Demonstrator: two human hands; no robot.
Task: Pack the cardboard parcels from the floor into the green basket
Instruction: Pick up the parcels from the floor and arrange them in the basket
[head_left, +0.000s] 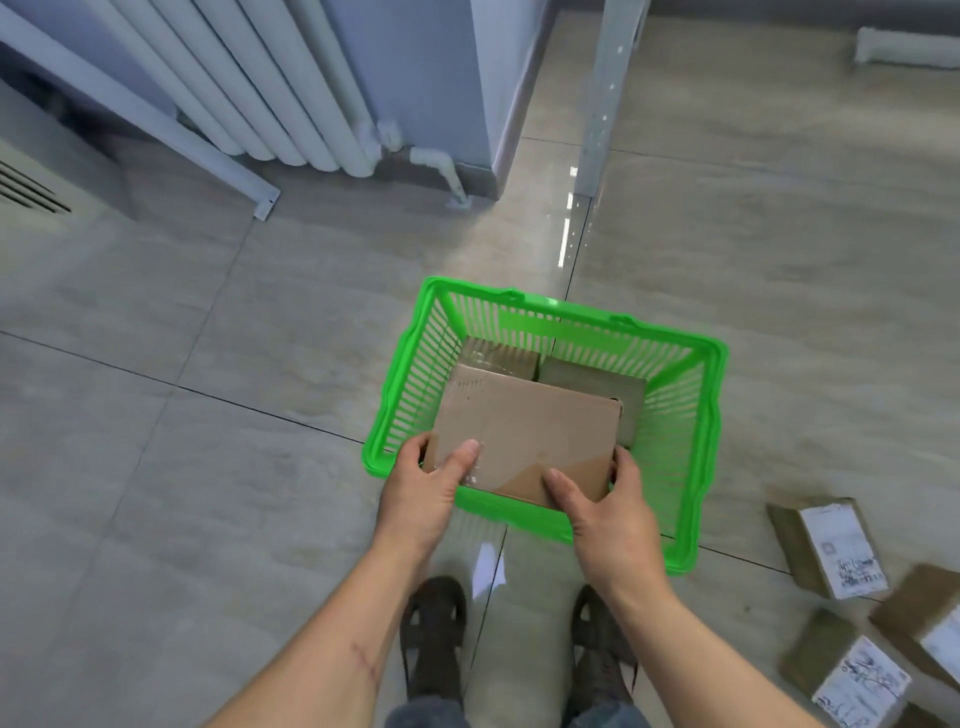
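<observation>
Brown flat cardboard parcel (524, 439) gripped at near corners by my left hand (423, 486) and right hand (605, 506), long axis crosswise above green slatted plastic basket (696, 467).

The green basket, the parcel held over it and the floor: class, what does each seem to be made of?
Green basket: looks like moulded plastic, glossy, with slotted walls. Held parcel: brown cardboard, matt, apparently with clear tape near the left hand. Floor: probably polished stone-look tile, judging by its dark joints and reflections.
</observation>
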